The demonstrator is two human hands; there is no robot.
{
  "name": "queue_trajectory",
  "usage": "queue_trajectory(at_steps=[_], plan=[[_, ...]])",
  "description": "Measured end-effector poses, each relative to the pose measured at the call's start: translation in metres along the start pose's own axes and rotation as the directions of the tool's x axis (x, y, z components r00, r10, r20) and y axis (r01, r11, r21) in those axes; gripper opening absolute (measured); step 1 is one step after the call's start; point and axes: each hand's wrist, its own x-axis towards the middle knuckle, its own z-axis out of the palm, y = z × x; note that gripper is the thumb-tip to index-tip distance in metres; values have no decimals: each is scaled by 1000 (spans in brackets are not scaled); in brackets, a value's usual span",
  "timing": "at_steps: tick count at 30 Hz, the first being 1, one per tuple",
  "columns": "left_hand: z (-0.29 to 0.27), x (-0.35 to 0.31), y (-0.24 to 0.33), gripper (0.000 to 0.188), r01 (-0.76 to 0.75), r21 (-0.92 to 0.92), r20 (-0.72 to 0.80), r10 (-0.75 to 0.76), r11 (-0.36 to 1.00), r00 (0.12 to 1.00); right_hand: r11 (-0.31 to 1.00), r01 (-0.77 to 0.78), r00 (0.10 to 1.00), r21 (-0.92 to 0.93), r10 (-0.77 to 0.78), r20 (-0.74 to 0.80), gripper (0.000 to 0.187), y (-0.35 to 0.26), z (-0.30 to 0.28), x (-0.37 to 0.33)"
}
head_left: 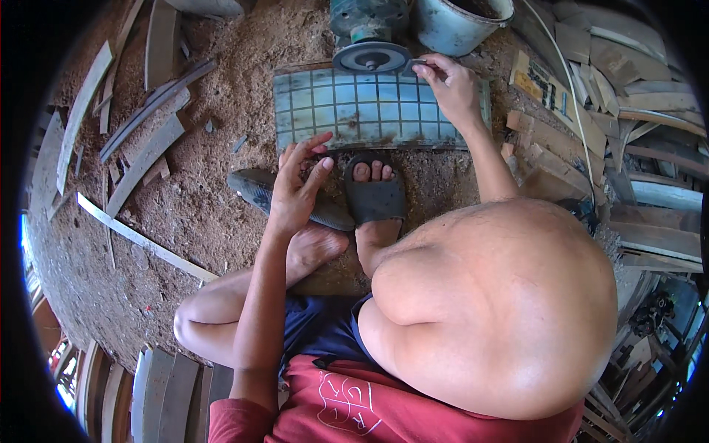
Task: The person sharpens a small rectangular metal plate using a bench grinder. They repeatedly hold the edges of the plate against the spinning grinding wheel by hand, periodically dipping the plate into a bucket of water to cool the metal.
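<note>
At the far middle stands a green bench grinder (367, 16) with a round grey disc (371, 57) facing me. My right hand (450, 83) is closed in a pinch beside the disc's right edge. Between its fingertips is a small dark flat piece (416, 64), touching or very close to the rim; its kind does not show. Below the disc lies a pale, tile-patterned panel (354, 111) with a dark grid. My left hand (298, 181) hangs open near the panel's lower left edge, fingers apart and holding nothing.
A dirty white bucket (464, 26) stands right of the grinder. Curved wooden strips (151, 159) lie on the sawdust-covered floor (185, 244) at left. Wood offcuts (550, 140) and a pale cable (572, 88) are at right. My feet, with dark sandals (374, 199), are below the panel.
</note>
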Motion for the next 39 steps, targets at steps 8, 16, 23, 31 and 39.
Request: queue_trajectory(at_steps=[8, 16, 23, 31, 39], plan=[[0, -1, -3, 38, -14, 20, -2, 14, 1000, 1000, 992, 52, 995, -119, -62, -80, 30, -2, 4, -2], [-1, -1, -2, 38, -13, 37, -1, 13, 999, 1000, 993, 95, 991, -75, -101, -85, 27, -5, 2, 1], [-1, -2, -3, 38, -33, 7, -16, 33, 999, 999, 987, 98, 990, -125, -110, -90, 29, 1, 3, 0], [-2, -2, -3, 38, -21, -32, -13, 21, 999, 1000, 991, 86, 990, -103, -97, -104, 28, -6, 3, 1], [5, -1, -3, 36, -36, -41, -14, 36, 999, 999, 967, 191, 964, -169, -217, -153, 25, -30, -15, 10]])
